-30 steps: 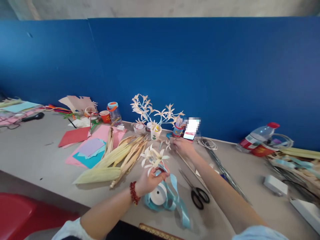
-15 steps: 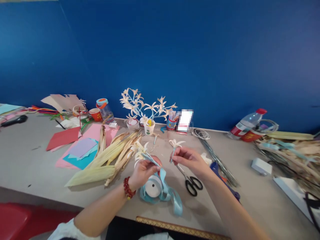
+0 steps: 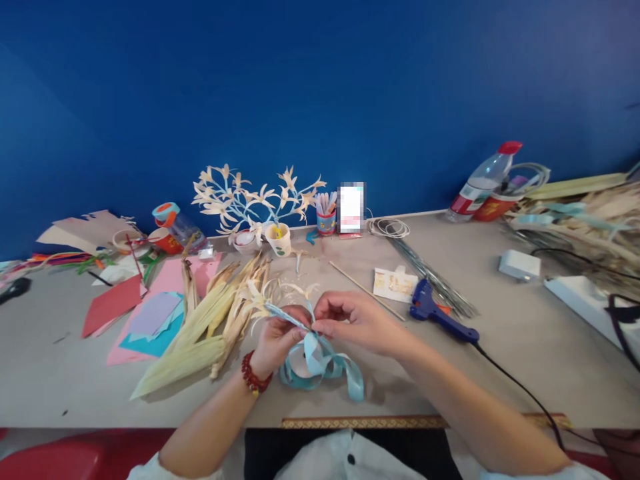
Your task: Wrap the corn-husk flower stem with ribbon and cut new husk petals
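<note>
Husk-flower bunch (image 3: 257, 298), pale, stem wrapped in light blue ribbon (image 3: 323, 363): held low over the grey table (image 3: 500, 347), just right of the loose corn husks (image 3: 200, 330), with the left hand (image 3: 277, 338) closed round its stem. Right hand (image 3: 353, 320), half a second ago apart and holding a single flower, now meets the left, thumb and forefinger pinched shut at the wrapped stem. That flower, probably laid in, cannot be told from the bunch.

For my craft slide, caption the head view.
Left hand and right hand pinch a husk flower over blue ribbon, corn husks alongside.
</note>
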{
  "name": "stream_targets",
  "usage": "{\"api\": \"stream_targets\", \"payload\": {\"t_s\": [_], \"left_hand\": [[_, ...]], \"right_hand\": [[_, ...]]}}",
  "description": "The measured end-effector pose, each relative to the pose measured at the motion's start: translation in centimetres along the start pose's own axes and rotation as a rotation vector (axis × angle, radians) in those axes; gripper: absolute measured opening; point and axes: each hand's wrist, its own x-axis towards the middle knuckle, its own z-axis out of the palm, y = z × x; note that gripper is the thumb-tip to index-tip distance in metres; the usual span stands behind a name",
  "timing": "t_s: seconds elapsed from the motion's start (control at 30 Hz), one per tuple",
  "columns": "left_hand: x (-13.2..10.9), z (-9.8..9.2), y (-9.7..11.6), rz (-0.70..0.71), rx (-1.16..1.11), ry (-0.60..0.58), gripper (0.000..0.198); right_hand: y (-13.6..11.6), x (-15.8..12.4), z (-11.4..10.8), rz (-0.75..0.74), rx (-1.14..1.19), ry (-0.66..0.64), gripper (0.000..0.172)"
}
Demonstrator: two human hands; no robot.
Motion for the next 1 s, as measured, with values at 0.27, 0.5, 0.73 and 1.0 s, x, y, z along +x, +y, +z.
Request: {"api": "stream_targets", "payload": {"t_s": [0.27,0.5,0.73,1.0], "left_hand": [[0.0,1.0,0.7,-0.055,-0.088,0.033,0.028],[0.1,1.1,1.0,-0.014,-0.092,0.033,0.022],[0.1,1.4,1.3,-0.046,-0.087,0.042,0.023],[0.1,1.7,1.6,-0.096,-0.136,0.099,0.024]], "right_hand": [[-0.3,-0.5,0.8,-0.060,-0.063,0.106,0.009],[0.7,-0.2,1.4,-0.011,0.057,0.169,0.017],[1.2,0.0,1.5,0.005,0.201,0.134,0.021],[0.9,-0.3,1.3,-0.279,-0.343,0.243,0.009]]}}
